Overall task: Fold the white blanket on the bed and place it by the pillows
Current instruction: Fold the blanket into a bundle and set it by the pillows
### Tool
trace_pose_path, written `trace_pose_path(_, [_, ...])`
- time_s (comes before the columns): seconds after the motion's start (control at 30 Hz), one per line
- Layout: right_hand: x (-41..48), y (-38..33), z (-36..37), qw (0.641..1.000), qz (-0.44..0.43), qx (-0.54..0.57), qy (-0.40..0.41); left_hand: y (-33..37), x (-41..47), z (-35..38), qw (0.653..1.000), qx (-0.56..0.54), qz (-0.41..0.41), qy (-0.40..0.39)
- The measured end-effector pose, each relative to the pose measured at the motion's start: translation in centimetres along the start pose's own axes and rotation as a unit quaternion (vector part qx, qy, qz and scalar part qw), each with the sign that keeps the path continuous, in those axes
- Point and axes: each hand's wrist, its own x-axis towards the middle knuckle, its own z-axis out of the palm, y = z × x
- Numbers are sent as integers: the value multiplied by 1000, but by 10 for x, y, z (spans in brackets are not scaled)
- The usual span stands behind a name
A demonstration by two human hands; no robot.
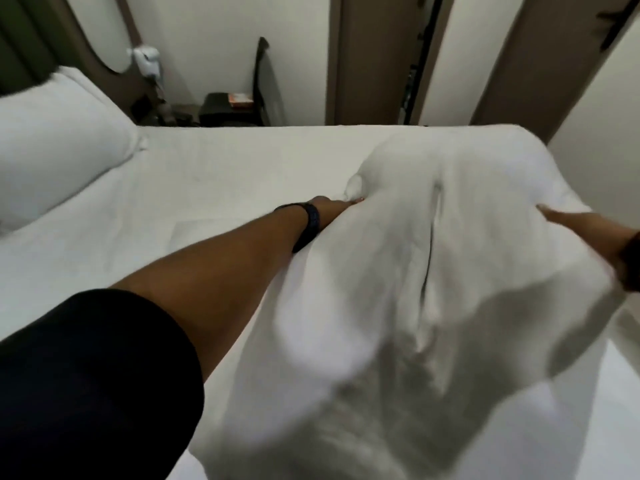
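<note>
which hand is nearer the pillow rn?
Left. The left hand grips the white blanket mid-bed, with bare sheet between it and the pillow. The right hand holds the blanket's far side, farther away.

both arms stretched forward, left hand [341,202] and right hand [554,216] — fingers clenched, mostly hidden

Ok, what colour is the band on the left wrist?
Black; the band shows only in the head view.
</note>
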Motion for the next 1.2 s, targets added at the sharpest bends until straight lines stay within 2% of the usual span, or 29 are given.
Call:
trace_pose_path(0.07, [-27,-42,48,999,-23,-17,-27,-14,-39,-64,996,79,19,37])
trace_pose_path(0.2, [-74,-94,166,993,-56,-38,-100,-69,-102,-175,973,208,-6,96])
trace_pose_path(0.27, [-90,-105,232,988,-72,-43,-129,-108,-137,-220,964,239,-22,115])
trace_pose_path(0.37, [-107,-115,341,981,-76,-24,-175,-193,-176,-292,965,183,-58,178])
trace_pose_path(0.47, [-117,-132,453,971,-82,-19,-226,-288,-192,-368,966,27,-93,239])
trace_pose_path(0.57, [-115,-150,575,965,-85,-13,-249,-371,-200,-448,952,-72,-120,272])
trace_pose_path(0.63, [-101,-154,651,964,-71,-14,-257,-419,-195,-497,939,-101,-147,294])
trace_pose_path(0.7, [-85,-147,733,972,-44,-56,-223,-470,-187,-540,918,-109,-188,331])
trace_pose_path(0.73, [-81,-138,774,981,-35,-102,-163,-496,-181,-555,903,-59,-219,365])
trace_pose_path(0.77, [-82,-128,814,981,-31,-174,-81,-526,-170,-563,886,50,-243,393])
trace_pose_path(0.8, [-92,-117,847,961,-50,-272,-18,-551,-159,-562,860,196,-237,407])
trace_pose_path(0.83, [-104,-104,884,929,-98,-358,-3,-576,-146,-558,845,310,-208,382])
trace_pose_path(0.87, [-116,-91,917,901,-154,-404,-26,-600,-132,-548,847,369,-175,339])
trace_pose_path(0.93, [-127,-59,969,858,-223,-447,-119,-650,-106,-524,889,359,-169,229])
trace_pose_path(0.97, [-129,-42,986,836,-230,-472,-159,-671,-99,-511,900,350,-185,181])
trace_pose_path(1.03, [-122,-7,1009,802,-202,-520,-214,-716,-93,-490,903,360,-208,111])
trace_pose_path(1.1, [-112,15,1013,795,-170,-537,-227,-747,-94,-477,897,383,-201,97])
trace_pose_path(1.2, [-98,21,1002,794,-162,-538,-231,-745,-89,-469,894,391,-186,113])
